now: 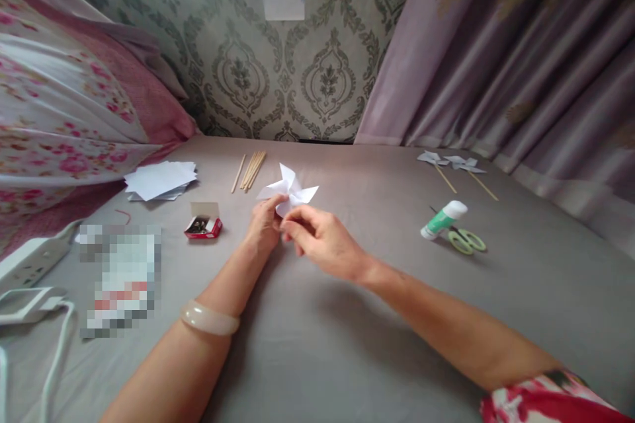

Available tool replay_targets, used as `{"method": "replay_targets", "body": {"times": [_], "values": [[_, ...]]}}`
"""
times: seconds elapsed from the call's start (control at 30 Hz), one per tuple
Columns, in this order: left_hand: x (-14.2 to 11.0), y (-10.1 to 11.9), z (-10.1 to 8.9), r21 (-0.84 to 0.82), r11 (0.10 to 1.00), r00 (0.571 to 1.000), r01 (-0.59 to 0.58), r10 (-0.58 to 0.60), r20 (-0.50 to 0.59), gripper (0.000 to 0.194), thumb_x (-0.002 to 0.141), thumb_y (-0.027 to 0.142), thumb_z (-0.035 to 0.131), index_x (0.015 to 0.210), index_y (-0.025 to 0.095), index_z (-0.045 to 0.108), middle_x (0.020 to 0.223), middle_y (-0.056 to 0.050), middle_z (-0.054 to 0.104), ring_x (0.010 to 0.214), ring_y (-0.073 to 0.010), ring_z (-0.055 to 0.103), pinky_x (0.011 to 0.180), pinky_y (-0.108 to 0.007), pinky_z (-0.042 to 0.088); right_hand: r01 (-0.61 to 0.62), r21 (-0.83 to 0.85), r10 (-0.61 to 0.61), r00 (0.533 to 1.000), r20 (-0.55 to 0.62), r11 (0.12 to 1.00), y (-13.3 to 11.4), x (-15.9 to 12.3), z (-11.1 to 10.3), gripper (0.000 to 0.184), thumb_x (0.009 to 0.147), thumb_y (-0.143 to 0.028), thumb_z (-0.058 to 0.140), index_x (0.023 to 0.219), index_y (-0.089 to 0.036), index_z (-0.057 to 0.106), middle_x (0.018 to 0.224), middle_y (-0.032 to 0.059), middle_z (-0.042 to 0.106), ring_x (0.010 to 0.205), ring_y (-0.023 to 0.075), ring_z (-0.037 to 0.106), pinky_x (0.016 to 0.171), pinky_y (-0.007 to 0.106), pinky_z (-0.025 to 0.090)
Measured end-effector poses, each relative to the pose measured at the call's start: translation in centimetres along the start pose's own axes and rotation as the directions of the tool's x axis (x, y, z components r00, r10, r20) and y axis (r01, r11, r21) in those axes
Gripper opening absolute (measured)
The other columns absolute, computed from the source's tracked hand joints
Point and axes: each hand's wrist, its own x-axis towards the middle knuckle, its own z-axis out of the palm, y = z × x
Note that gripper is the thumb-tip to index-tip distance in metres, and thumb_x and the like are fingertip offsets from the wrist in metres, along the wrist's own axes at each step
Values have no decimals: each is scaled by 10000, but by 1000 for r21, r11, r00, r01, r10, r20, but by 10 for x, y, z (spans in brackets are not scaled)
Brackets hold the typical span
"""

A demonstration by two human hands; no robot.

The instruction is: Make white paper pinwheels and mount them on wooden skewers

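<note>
A white paper pinwheel point(297, 194) with pointed blades is held up near the middle of the table. My left hand point(268, 218) is closed on its lower left part, the thumb lying over the paper. Close beside it, my right hand point(317, 238) has its thumb and fingers pinched together just below the pinwheel; anything between those fingertips is too small or hidden to make out. Left of my hands stands a small red box point(203, 228) with its lid up and small metallic pieces inside. Behind it lie several thin wooden sticks point(254, 170).
White paper sheets point(161, 180) are stacked at the back left. Two finished pinwheels on sticks point(464, 164) lie at the back right. A glue stick point(444, 219) rests by green-handled scissors point(467, 240). On the left are a power strip point(34, 261) with cables and a blurred packet point(124, 277).
</note>
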Motion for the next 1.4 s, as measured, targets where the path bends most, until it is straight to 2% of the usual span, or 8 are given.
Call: {"method": "replay_targets", "body": {"times": [0.13, 0.2, 0.3, 0.43, 0.63, 0.93, 1.13, 1.4], "values": [[9, 12, 4, -204, 979, 999, 1, 7, 38, 235, 485, 178, 711, 695, 141, 611, 650, 10, 639, 618, -116, 585, 600, -207, 450, -186, -254, 143, 973, -179, 949, 66, -39, -63, 139, 862, -210, 526, 813, -166, 648, 773, 22, 656, 696, 127, 586, 663, 246, 447], [8, 14, 6, -198, 980, 999, -6, 15, 43, 243, 462, 169, 712, 684, 128, 622, 640, 0, 644, 591, -113, 570, 568, -202, 433, -211, -450, 122, 968, -219, 868, 91, -54, -86, 128, 834, -193, 559, 763, -165, 661, 782, 34, 631, 722, 140, 574, 685, 263, 432], [3, 11, 8, -116, 992, 998, -41, 45, 34, 242, 456, 186, 724, 672, 116, 638, 625, -13, 647, 564, -118, 558, 523, -201, 412, -228, -524, 113, 963, -243, 820, 108, -68, -103, 142, 838, -192, 560, 763, -167, 678, 768, 31, 616, 705, 136, 567, 675, 257, 425], [-1, 10, 12, -34, 998, 999, -50, 51, 8, 226, 460, 182, 717, 655, 102, 636, 612, -27, 640, 546, -122, 555, 494, -201, 399, -209, -512, 80, 961, -263, 833, 112, -71, -106, 133, 835, -185, 567, 805, -168, 695, 807, 43, 653, 732, 141, 589, 695, 258, 435], [-4, 14, 38, 10, 1000, 998, 16, -16, -66, 203, 455, 143, 695, 637, 132, 605, 559, 3, 590, 497, -115, 518, 434, -197, 364, -289, -325, 145, 904, -402, 901, 113, -75, -113, 147, 818, -161, 557, 877, -175, 692, 782, 33, 703, 686, 147, 630, 684, 269, 464], [-23, -13, 95, -16, 996, 991, 91, -89, 102, 167, 499, 170, 689, 646, 134, 620, 564, 1, 588, 502, -110, 519, 464, -204, 370, -52, -505, -31, 988, -154, 861, 105, -86, -106, 170, 854, -156, 564, 889, -214, 721, 885, 35, 666, 815, 151, 609, 744, 270, 459], [-27, -21, 94, -26, 997, 980, 66, -60, 188, 146, 513, 199, 718, 609, 132, 631, 559, -6, 602, 486, -99, 511, 470, -206, 355, -80, -620, -14, 989, -145, 780, 103, -85, -101, 194, 904, -199, 531, 963, -218, 714, 939, 51, 649, 933, 184, 594, 817, 291, 451], [-35, -19, 93, -61, 991, 958, 122, -101, 269, 175, 517, 207, 746, 640, 111, 667, 614, -35, 640, 528, -105, 534, 496, -213, 368, -171, -571, 48, 973, -225, 803, 111, -75, -103, 117, 853, -167, 569, 827, -197, 679, 878, 37, 638, 784, 156, 598, 726, 273, 436]]}}
